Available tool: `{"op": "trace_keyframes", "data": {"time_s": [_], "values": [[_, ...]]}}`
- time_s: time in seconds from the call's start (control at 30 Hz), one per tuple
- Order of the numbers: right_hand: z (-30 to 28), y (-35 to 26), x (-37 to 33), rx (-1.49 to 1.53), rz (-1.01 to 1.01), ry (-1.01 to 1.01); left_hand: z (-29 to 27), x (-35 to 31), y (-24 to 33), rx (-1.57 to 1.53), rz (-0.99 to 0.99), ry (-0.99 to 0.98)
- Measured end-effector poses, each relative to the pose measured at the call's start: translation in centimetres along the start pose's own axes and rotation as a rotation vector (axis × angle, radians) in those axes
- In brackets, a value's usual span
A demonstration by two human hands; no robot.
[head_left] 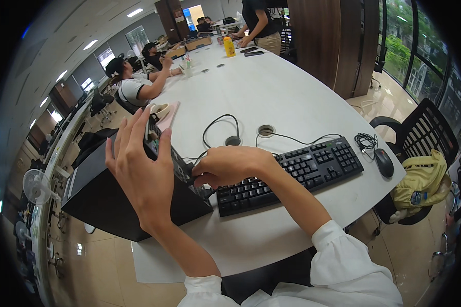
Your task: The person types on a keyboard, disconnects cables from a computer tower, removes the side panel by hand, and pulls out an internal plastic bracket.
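Observation:
A black computer tower (pixel 123 197) lies on the left part of the white table, its rear panel with ports facing right. Stretched over its top edge is my left hand (pixel 143 169), resting against the case with fingers straight and thumb apart. My right hand (pixel 230 166) reaches across to the rear panel, its fingers pinched round a black cable plug (pixel 189 179) at the ports. The plug's tip is hidden by my fingers, so how far it sits in a port does not show. Under my right wrist lies a black keyboard (pixel 312 166).
A black mouse (pixel 384 162) and its coiled cable (pixel 366 141) lie at the right. Cables run near a cable hole (pixel 266 130). Behind the tower is a tape roll (pixel 160 109). Farther off stand a yellow bottle (pixel 229 47) and phones (pixel 252 52); other people are along the table.

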State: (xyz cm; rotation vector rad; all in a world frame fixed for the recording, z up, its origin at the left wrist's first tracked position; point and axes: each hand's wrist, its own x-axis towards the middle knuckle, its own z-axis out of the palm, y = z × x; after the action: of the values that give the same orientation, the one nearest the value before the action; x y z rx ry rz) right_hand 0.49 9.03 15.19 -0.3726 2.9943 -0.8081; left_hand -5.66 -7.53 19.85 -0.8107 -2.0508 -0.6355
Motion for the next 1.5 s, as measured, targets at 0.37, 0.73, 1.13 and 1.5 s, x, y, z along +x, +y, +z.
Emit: {"op": "trace_keyframes", "data": {"time_s": [0.37,0.73,1.13,1.5], "values": [[-0.4,1.5,0.8,0.153,-0.101,-0.101,0.2,0.0,-0.3,-0.020,0.009,0.059],[-1.1,1.2,1.2,0.105,-0.072,-0.150,0.0,-0.1,-0.2,-0.053,-0.023,0.058],[-0.8,1.0,0.8,0.112,-0.109,-0.069,-0.4,-0.1,0.0,-0.086,-0.046,0.037],[-0.8,0.9,0.5,-0.040,-0.244,0.083,-0.5,-0.1,0.0,-0.084,-0.040,0.016]]}}
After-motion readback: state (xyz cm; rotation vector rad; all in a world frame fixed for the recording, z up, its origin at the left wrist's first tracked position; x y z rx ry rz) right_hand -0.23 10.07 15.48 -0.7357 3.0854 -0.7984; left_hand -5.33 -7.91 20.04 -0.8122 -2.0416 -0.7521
